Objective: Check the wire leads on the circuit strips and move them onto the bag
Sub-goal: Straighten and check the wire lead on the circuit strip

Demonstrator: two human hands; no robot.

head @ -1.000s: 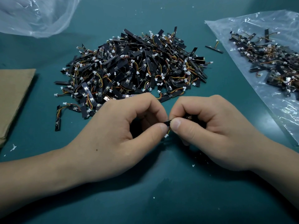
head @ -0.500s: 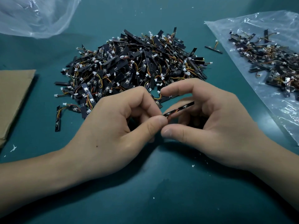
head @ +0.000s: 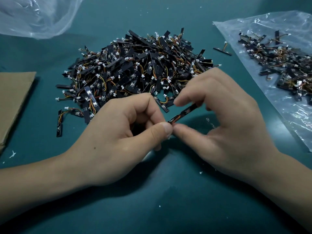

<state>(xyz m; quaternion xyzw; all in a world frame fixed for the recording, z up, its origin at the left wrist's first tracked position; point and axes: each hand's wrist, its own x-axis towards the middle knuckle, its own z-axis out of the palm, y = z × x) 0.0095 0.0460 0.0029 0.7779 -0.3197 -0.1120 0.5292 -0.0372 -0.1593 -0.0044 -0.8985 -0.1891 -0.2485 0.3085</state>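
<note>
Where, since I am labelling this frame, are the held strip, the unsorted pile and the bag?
held strip [head: 183, 114]: head view, middle of its black board.
unsorted pile [head: 135, 71]: head view, centre of the heap.
bag [head: 270, 22]: head view, bare plastic above its strips.

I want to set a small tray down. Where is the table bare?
Bare: the near table below the left hand and right hand, and the narrow gap between the cardboard and the pile. Crowded: the pile, the right bag, and the middle, where both hands hold a strip.
</note>
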